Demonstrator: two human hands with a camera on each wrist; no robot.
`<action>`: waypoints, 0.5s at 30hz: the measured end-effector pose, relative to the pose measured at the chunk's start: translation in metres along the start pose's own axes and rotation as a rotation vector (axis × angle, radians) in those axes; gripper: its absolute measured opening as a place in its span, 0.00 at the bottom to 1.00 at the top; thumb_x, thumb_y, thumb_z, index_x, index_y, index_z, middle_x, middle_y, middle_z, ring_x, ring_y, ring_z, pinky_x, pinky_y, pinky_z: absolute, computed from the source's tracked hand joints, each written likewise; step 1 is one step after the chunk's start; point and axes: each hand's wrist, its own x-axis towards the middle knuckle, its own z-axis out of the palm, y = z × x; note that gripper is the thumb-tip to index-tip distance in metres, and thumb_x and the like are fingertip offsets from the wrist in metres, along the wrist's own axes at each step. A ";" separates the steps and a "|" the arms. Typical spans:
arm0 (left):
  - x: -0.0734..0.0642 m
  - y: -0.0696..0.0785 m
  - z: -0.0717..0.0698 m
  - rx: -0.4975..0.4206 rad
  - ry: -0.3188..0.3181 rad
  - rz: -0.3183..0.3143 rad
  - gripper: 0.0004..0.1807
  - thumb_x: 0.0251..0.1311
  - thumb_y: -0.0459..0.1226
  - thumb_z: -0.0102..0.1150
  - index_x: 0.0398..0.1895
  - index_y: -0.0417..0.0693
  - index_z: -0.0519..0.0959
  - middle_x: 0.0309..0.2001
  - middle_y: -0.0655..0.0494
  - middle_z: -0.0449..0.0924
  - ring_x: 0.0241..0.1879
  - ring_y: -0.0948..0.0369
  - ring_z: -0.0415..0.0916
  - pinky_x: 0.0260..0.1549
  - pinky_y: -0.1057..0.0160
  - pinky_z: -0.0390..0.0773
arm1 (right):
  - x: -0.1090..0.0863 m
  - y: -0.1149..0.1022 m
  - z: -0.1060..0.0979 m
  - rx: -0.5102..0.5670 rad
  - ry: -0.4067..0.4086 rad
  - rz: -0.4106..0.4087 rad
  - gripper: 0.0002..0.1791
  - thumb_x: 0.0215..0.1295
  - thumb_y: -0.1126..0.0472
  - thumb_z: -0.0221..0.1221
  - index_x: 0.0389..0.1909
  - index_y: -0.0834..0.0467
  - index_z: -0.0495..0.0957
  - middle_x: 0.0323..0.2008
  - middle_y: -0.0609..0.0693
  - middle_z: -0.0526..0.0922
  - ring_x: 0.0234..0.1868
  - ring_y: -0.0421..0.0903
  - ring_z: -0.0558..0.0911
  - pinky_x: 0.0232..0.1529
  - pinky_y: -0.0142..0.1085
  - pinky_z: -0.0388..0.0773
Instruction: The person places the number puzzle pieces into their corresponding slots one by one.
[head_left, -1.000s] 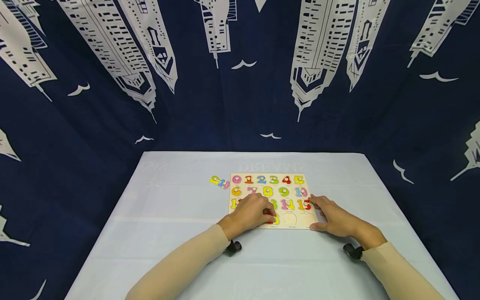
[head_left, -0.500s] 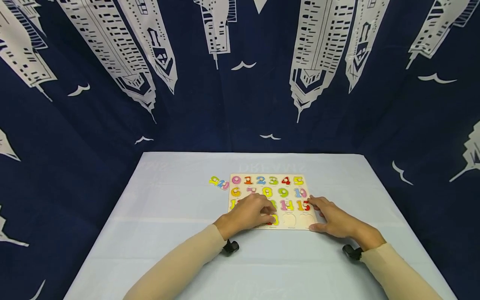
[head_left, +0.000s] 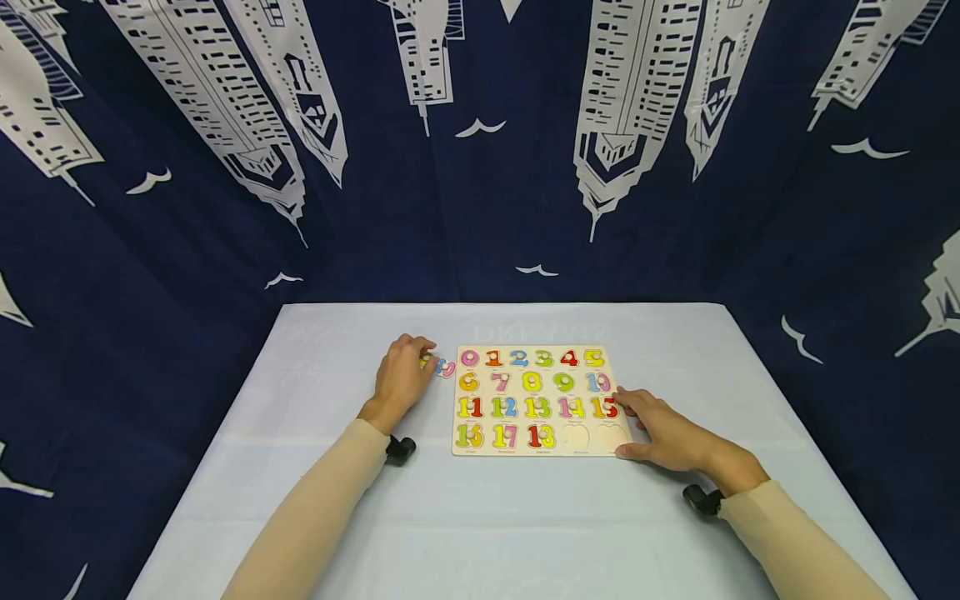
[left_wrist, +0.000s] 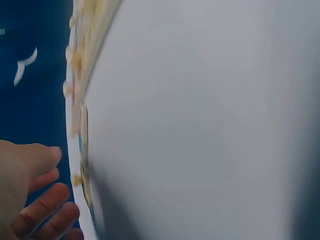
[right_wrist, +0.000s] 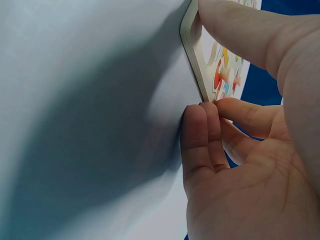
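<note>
A wooden number puzzle board (head_left: 480,424) lies on the table, with several bright number pieces fitted in it and two bare recesses at its near right. To its left, my left hand (head_left: 402,375) reaches over the loose number pieces. A blue-and-pink piece (head_left: 446,367) shows beside the fingertips; a yellow-green one is mostly hidden under them. In the left wrist view, the fingers are loosely bent and apart from a piece's small knob (left_wrist: 76,179). My right hand (head_left: 667,433) rests at the board's right edge, thumb over the near corner and fingertips against the side.
A white cloth (head_left: 525,525) covers the table. Behind it hangs a dark blue curtain (head_left: 450,233) printed with white buildings and birds. Each wrist wears a small black camera, such as the left camera (head_left: 401,451).
My left hand has left the red-and-yellow piece in the bottom row and moved left and away, over the loose pieces. My right hand stays at the board's edge.
</note>
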 end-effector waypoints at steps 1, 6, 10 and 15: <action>0.002 -0.004 -0.002 0.008 -0.012 -0.025 0.15 0.78 0.38 0.77 0.62 0.44 0.92 0.56 0.44 0.90 0.59 0.45 0.88 0.61 0.45 0.89 | 0.000 0.000 0.000 0.000 0.000 0.003 0.54 0.71 0.50 0.82 0.87 0.69 0.65 0.78 0.68 0.77 0.71 0.62 0.82 0.73 0.63 0.83; 0.009 -0.015 -0.007 0.015 -0.070 -0.085 0.11 0.76 0.38 0.79 0.55 0.43 0.94 0.55 0.44 0.89 0.58 0.46 0.87 0.61 0.46 0.88 | 0.000 0.001 0.001 0.008 0.000 0.003 0.54 0.71 0.50 0.82 0.87 0.69 0.65 0.79 0.69 0.76 0.71 0.62 0.82 0.72 0.62 0.84; 0.009 -0.014 -0.009 0.013 -0.037 -0.079 0.07 0.76 0.37 0.78 0.50 0.44 0.94 0.53 0.44 0.88 0.54 0.47 0.86 0.58 0.46 0.87 | 0.000 0.001 0.001 0.013 -0.001 -0.002 0.54 0.71 0.50 0.82 0.87 0.70 0.65 0.79 0.69 0.76 0.72 0.63 0.82 0.73 0.63 0.84; 0.008 0.004 -0.008 -0.053 0.025 0.009 0.07 0.76 0.38 0.79 0.50 0.46 0.95 0.56 0.45 0.89 0.55 0.48 0.86 0.59 0.47 0.88 | -0.001 0.000 -0.001 0.002 0.000 0.007 0.55 0.71 0.50 0.83 0.87 0.70 0.65 0.78 0.69 0.76 0.71 0.62 0.82 0.73 0.63 0.84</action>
